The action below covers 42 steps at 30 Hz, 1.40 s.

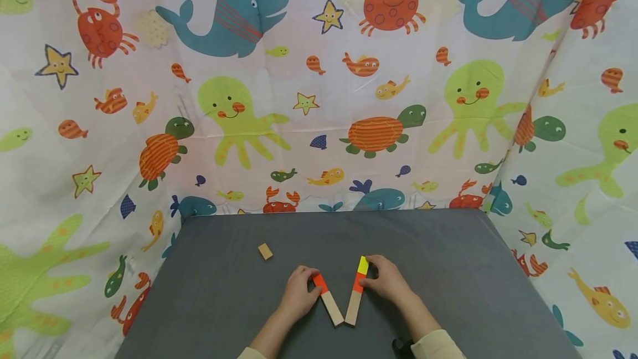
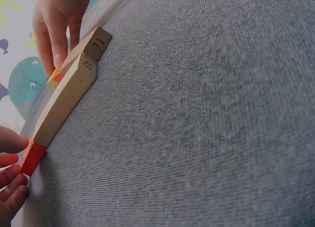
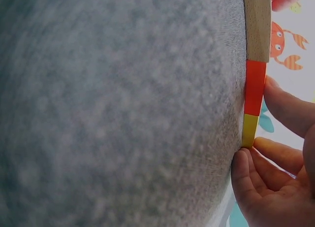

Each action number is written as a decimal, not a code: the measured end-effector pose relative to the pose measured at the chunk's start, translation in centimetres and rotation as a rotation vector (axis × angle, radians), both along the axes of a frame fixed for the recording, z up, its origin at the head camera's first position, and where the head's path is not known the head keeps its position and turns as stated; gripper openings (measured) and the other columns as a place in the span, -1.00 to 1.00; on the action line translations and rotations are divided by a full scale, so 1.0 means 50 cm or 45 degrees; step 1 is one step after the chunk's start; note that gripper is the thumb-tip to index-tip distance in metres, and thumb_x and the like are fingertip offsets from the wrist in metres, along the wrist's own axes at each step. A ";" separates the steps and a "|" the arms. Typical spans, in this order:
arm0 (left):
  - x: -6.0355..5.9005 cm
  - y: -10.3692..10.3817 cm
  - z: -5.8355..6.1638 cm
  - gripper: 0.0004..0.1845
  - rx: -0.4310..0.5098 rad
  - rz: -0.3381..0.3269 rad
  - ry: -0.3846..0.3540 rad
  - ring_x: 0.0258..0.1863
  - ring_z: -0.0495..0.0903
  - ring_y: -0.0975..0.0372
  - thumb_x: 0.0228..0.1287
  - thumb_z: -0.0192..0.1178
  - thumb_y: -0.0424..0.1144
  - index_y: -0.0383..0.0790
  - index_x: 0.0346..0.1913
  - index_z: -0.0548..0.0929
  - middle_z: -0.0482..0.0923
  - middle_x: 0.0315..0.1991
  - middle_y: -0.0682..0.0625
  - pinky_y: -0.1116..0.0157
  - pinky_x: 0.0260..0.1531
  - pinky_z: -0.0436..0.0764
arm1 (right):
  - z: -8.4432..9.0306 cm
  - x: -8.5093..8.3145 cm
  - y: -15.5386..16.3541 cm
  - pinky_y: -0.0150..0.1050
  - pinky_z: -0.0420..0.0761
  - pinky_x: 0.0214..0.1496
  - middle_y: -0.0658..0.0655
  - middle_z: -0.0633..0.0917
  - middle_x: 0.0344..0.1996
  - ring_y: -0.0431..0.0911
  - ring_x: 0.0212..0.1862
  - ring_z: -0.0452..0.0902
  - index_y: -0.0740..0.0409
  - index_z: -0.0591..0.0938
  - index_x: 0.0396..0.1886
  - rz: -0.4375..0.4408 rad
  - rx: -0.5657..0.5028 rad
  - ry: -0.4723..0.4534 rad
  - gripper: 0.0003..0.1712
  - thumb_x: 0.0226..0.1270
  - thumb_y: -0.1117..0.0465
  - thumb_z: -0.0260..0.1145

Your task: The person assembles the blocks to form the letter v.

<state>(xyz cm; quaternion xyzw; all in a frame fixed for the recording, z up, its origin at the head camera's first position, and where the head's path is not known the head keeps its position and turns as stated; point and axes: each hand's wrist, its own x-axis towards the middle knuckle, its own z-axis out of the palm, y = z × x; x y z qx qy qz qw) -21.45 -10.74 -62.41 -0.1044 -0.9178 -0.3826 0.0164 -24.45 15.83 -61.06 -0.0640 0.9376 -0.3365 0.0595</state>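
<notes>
Two long plain wooden blocks lie on the grey tabletop in a V, the left one (image 1: 332, 309) and the right one (image 1: 353, 309) meeting at their near ends. A red block (image 1: 320, 283) continues the left arm, and my left hand (image 1: 299, 294) grips it between thumb and fingers. Along the right arm a second red block (image 3: 255, 88) and then a yellow block (image 1: 363, 265) follow in line. My right hand (image 1: 388, 280) has its thumb against that red block's side and its fingers curled at the yellow block's far end.
A small plain wooden block (image 1: 266, 251) lies apart, farther back on the left of the grey tabletop (image 1: 224, 281). Behind and beside the table hangs a white curtain (image 1: 299, 143) printed with sea animals. A small black object (image 1: 402, 348) is near the right sleeve.
</notes>
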 end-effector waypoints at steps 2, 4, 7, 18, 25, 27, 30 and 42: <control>-0.002 -0.005 0.000 -0.62 0.018 0.013 0.016 0.00 0.59 0.06 0.22 0.40 -0.29 -0.26 0.10 0.69 0.57 -0.03 -0.07 0.02 0.06 0.57 | 0.001 -0.001 0.000 0.20 0.42 0.33 0.30 0.52 0.32 0.25 0.34 0.43 0.26 0.52 0.35 0.002 -0.001 0.001 -0.19 0.14 0.07 0.58; -0.004 -0.011 0.000 -0.62 0.036 0.032 0.043 -0.01 0.60 0.07 0.22 0.39 -0.30 -0.26 0.10 0.69 0.58 -0.03 -0.08 0.02 0.04 0.58 | 0.001 0.000 -0.001 0.20 0.42 0.33 0.30 0.52 0.32 0.25 0.35 0.42 0.25 0.52 0.35 0.001 -0.001 -0.002 -0.19 0.14 0.06 0.58; -0.009 -0.024 0.005 -0.62 0.050 0.068 0.076 -0.01 0.60 0.06 0.22 0.39 -0.30 -0.27 0.11 0.68 0.58 -0.03 -0.10 0.02 0.04 0.58 | 0.000 0.001 0.000 0.20 0.43 0.33 0.30 0.52 0.32 0.25 0.34 0.43 0.25 0.52 0.35 0.000 0.010 -0.001 -0.19 0.13 0.06 0.59; -0.028 -0.068 0.038 -0.58 0.109 0.155 0.103 0.04 0.62 0.01 0.24 0.39 -0.28 -0.31 0.15 0.66 0.61 0.02 -0.16 -0.01 0.07 0.58 | 0.000 -0.001 0.000 0.18 0.44 0.32 0.28 0.53 0.31 0.22 0.32 0.45 0.23 0.54 0.33 -0.020 -0.006 0.008 -0.20 0.11 0.07 0.60; -0.031 -0.082 0.040 -0.59 0.136 0.185 0.089 0.04 0.60 0.00 0.25 0.39 -0.29 -0.30 0.16 0.65 0.61 0.03 -0.19 -0.03 0.07 0.56 | -0.001 0.002 -0.001 0.18 0.44 0.32 0.28 0.54 0.30 0.22 0.32 0.46 0.24 0.54 0.33 -0.006 -0.009 0.013 -0.20 0.11 0.08 0.60; -0.033 -0.086 0.040 -0.58 0.135 0.195 0.091 0.03 0.60 0.01 0.25 0.39 -0.29 -0.29 0.16 0.65 0.61 0.03 -0.18 -0.03 0.06 0.56 | 0.000 0.002 -0.001 0.18 0.45 0.32 0.28 0.54 0.30 0.22 0.32 0.46 0.24 0.54 0.33 -0.010 -0.009 0.014 -0.20 0.11 0.07 0.60; -0.035 -0.094 0.040 -0.58 0.142 0.216 0.089 0.03 0.59 -0.01 0.25 0.39 -0.29 -0.29 0.16 0.65 0.61 0.02 -0.20 -0.05 0.06 0.55 | 0.000 0.003 -0.002 0.18 0.45 0.31 0.28 0.54 0.30 0.22 0.31 0.47 0.23 0.54 0.33 -0.011 -0.011 0.018 -0.20 0.11 0.08 0.60; -0.056 -0.145 0.021 -0.53 0.256 0.371 0.117 0.20 0.54 -0.12 0.24 0.41 -0.24 -0.28 0.20 0.64 0.56 0.17 -0.22 -0.16 0.19 0.47 | -0.005 0.003 0.001 0.19 0.45 0.30 0.30 0.54 0.29 0.24 0.30 0.47 0.25 0.54 0.33 -0.003 -0.008 0.026 -0.21 0.11 0.09 0.60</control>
